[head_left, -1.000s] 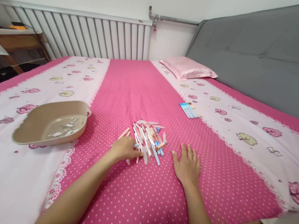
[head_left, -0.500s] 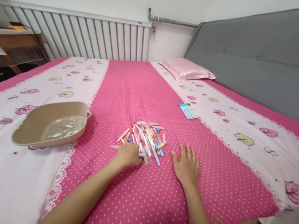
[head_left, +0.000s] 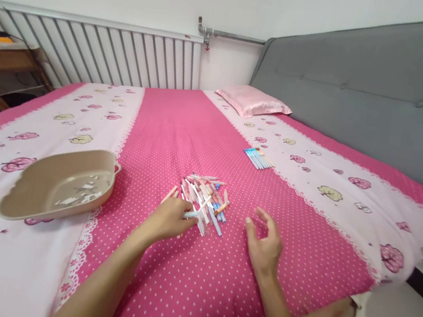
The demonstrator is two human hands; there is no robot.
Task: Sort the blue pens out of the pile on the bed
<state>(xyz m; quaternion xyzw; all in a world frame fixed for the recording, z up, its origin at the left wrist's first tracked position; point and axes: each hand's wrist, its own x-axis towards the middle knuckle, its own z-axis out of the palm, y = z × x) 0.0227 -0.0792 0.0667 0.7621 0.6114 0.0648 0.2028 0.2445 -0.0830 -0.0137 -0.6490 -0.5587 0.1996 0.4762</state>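
My left hand (head_left: pixel 172 218) is closed on a pen (head_left: pixel 191 214) with a light blue end, at the near left side of a loose pile of pens (head_left: pixel 201 191). White, pink, orange and blue pens cross each other in that heap, and my fingers hide a few of them. To the right of the pile, my right hand (head_left: pixel 265 243) is raised a little off the bedspread, fingers apart and curved, holding nothing. Farther back, a neat row of pens (head_left: pixel 259 158), mostly light blue with some orange, lies side by side.
A beige plastic basin (head_left: pixel 57 172) with small white pieces inside stands on the left of the pink bedspread (head_left: pixel 178 117). A pink pillow (head_left: pixel 254 100) lies at the back, near the grey headboard (head_left: pixel 345 93). Behind the bed is a white radiator (head_left: pixel 124 53).
My left hand has lifted slightly from the pile with the pen in its fingers. My right hand, flat on the bedspread before, has risen and curled. The view has shifted slightly right.
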